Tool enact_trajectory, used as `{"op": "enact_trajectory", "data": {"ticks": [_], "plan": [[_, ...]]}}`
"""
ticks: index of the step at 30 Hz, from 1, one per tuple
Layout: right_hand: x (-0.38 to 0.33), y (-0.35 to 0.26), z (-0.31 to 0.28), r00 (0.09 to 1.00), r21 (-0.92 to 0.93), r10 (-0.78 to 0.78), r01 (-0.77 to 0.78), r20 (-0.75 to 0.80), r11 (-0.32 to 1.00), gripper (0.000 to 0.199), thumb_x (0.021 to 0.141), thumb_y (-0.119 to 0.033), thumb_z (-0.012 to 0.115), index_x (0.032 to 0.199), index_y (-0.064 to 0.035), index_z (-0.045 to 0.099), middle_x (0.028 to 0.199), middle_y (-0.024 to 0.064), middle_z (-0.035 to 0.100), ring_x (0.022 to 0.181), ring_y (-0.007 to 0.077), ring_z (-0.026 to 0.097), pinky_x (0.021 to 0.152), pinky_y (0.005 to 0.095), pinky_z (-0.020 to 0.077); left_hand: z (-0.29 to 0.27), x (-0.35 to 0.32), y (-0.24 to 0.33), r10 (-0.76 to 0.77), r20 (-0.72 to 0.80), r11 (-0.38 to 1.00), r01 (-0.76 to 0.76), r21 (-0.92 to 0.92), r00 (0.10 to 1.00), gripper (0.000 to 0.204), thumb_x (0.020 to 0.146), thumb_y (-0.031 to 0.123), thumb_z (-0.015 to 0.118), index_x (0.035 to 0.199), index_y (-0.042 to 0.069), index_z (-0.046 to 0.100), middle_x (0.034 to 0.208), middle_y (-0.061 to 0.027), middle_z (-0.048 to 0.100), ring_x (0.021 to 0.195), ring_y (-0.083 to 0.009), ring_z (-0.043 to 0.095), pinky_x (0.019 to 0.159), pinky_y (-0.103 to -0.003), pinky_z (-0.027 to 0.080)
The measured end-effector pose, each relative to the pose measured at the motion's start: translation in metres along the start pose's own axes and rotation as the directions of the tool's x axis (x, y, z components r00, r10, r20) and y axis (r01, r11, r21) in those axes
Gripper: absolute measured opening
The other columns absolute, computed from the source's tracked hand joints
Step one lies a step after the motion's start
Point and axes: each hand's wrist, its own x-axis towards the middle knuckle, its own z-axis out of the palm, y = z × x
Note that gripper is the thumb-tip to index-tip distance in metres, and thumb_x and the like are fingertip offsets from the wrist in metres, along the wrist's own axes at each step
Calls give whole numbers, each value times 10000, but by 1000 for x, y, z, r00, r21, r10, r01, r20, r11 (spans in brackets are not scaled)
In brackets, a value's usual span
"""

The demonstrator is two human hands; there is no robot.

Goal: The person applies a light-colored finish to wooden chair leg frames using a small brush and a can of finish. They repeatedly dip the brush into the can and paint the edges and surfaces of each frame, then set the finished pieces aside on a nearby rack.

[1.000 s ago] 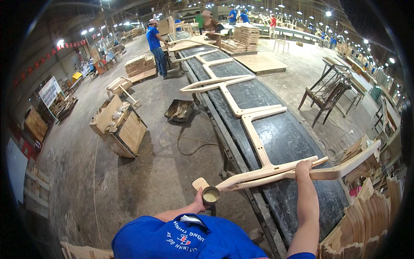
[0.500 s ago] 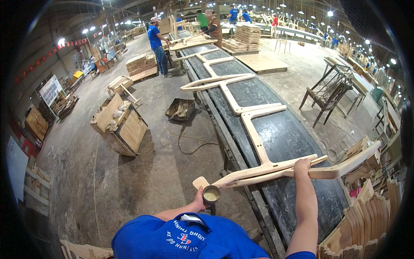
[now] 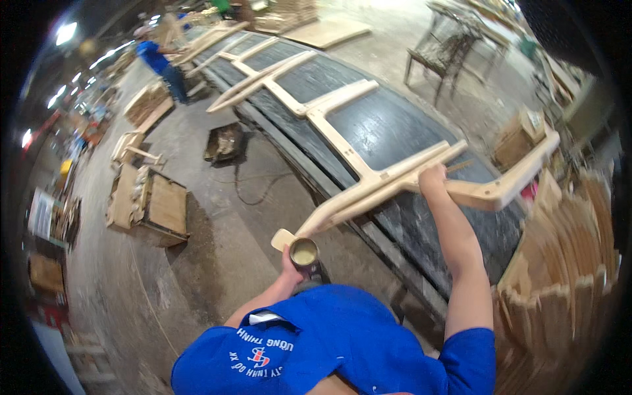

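My right hand (image 3: 432,178) grips a long curved pale wooden chair part (image 3: 461,187) that lies across the near end of a black conveyor belt (image 3: 388,128). A thin stick shows just past the fingers. My left hand (image 3: 291,268) holds a small dark can (image 3: 305,255) of cream-coloured glue close to my chest. The can sits right under the lower tip of the wooden part (image 3: 284,238). Another joined wooden frame (image 3: 309,102) rests further up the belt.
Stacks of cut wooden pieces (image 3: 566,263) stand at my right. On the concrete floor to the left are a wooden crate (image 3: 158,207), a dark tool with a cable (image 3: 224,141) and more parts. A person in blue (image 3: 161,66) works far up the line. A metal rack (image 3: 438,56) stands beyond the belt.
The view has swung and tilted, so the belt now runs more steeply across the picture. Both hands keep their grips on the wooden part and the can.
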Motion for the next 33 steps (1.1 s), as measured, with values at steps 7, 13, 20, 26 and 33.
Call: {"op": "enact_trajectory", "data": {"ticks": [7, 13, 20, 26, 33], "plan": [[-58, 4, 37, 988, 199, 113, -91, -104, 976, 324, 687, -318, 683, 910, -82, 678, 953, 56, 629, 946, 215, 534, 713, 323, 481, -12, 7, 2, -57, -108, 995, 65, 70, 992, 595, 761, 671, 423, 1131, 230, 574, 1187, -24, 545, 1079, -251, 487, 865, -399, 403], [-87, 8, 75, 962, 410, 239, -167, -130, 897, 262, 730, -227, 620, 909, -39, 654, 959, 80, 614, 959, 230, 523, 735, 332, 469, 1, 13, 0, -89, -108, 986, 102, 128, 990, 555, 799, 640, 384, 1119, 227, 570, 1109, -18, 586, 1036, -246, 522, 838, -417, 422], [-84, 1, 81, 963, 410, 191, -100, -188, 906, 277, 717, -230, 628, 901, -24, 652, 941, 104, 609, 959, 240, 523, 739, 335, 471, 5, 4, -1, -86, -105, 981, 103, 167, 991, 498, 818, 602, 376, 1062, 221, 584, 1059, 0, 597, 981, -223, 541, 784, -400, 448], [-83, 1, 79, 972, 440, 207, -140, -108, 887, 397, 687, -342, 710, 928, -36, 638, 962, 90, 597, 973, 236, 518, 750, 325, 474, -16, 3, 2, -84, -146, 981, 108, 162, 986, 576, 784, 681, 390, 1103, 235, 567, 1119, -7, 566, 1000, -234, 520, 797, -404, 425], [-84, -6, 86, 971, 370, 190, -124, -148, 921, 457, 670, -414, 716, 928, -48, 622, 928, 63, 579, 955, 213, 508, 744, 322, 466, -14, -1, -2, -93, -145, 991, 106, 86, 985, 524, 814, 627, 377, 1076, 224, 586, 1070, -10, 587, 960, -223, 525, 767, -368, 432]]}}
